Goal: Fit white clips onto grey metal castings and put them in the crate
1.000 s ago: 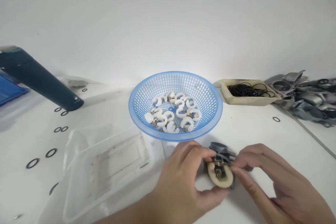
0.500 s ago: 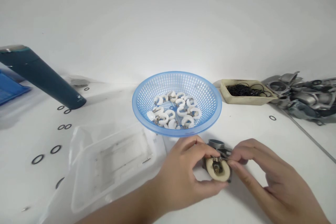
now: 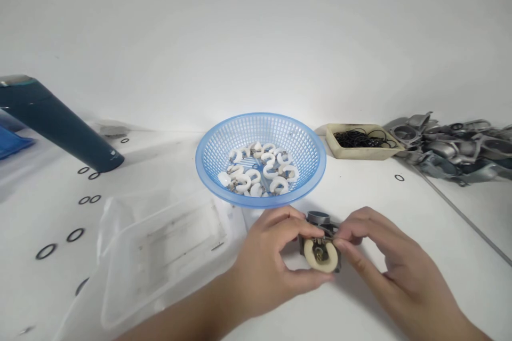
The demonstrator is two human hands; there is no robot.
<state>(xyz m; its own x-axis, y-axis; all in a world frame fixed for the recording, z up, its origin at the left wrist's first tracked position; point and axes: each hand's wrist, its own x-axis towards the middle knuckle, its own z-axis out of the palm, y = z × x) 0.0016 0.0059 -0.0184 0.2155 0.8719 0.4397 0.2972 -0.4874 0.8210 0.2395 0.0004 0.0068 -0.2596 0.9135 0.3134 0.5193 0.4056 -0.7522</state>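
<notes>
Just in front of the round, perforated blue plastic basket (image 3: pixel 261 202), our left hand (image 3: pixel 268 258) clasps a grey metal housing (image 3: pixel 319 217) fronted by a cream, C-shaped ring (image 3: pixel 321 266). Our right hand (image 3: pixel 394 264) brings thumb and forefinger to its right edge; whether they pinch anything, we can't tell. We'd expect it stiff, fairly light, the ring slippery: the metal sides should grip best.

Bright, diffuse light; the wall (image 3: pixel 256 53) is palest behind the basket (image 3: pixel 260 202), greyer toward its upper corners; soft shadows lie right of the bottle (image 3: pixel 66 125) and by the right hand (image 3: pixel 392 261); the clear box (image 3: pixel 106 287) looks washed out; detail in the held part (image 3: pixel 321 265) is fuzzy; wide-angle distortion stretches the edges.
</notes>
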